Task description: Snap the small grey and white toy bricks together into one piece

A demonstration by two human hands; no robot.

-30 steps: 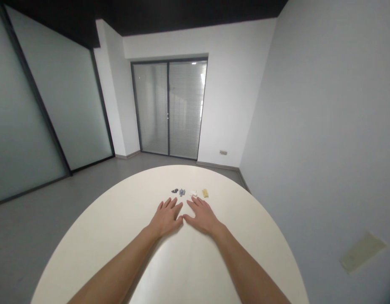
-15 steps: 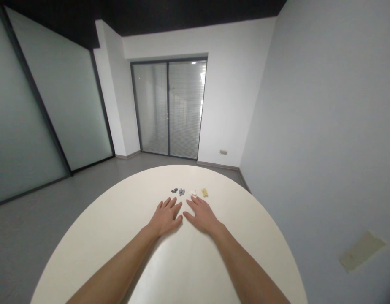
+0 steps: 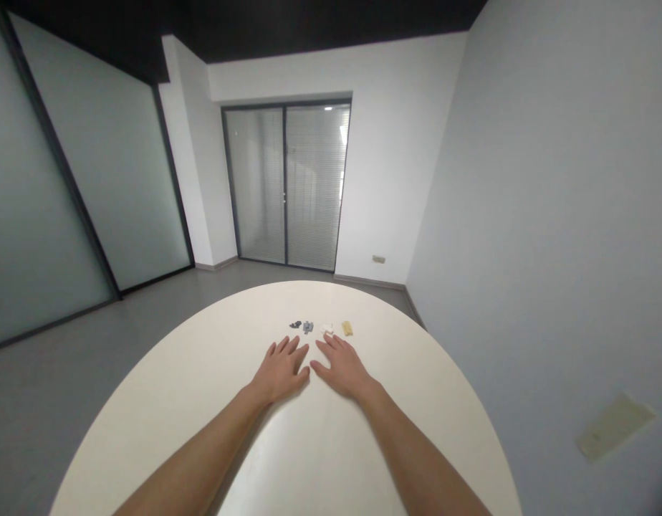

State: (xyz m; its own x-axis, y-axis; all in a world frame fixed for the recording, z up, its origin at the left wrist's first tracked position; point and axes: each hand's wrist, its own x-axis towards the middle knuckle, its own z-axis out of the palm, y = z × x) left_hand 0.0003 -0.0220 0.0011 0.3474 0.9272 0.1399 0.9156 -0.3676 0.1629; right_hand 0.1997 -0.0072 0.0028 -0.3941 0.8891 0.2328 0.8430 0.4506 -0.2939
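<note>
Round cream table (image 3: 202, 401) fills a bare room. Left hand (image 3: 280, 371) and right hand (image 3: 342, 369) lie flat, fingers spread, holding nothing. At twelve o'clock just beyond the fingertips sit what look like small bricks: black pieces (image 3: 295, 324), grey pieces (image 3: 308, 327), white pieces (image 3: 327, 329), tan pieces (image 3: 347, 328).

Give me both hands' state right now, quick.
Left hand: open, flat on the table, holding nothing.
Right hand: open, flat on the table, holding nothing, just short of the small pieces.
</note>
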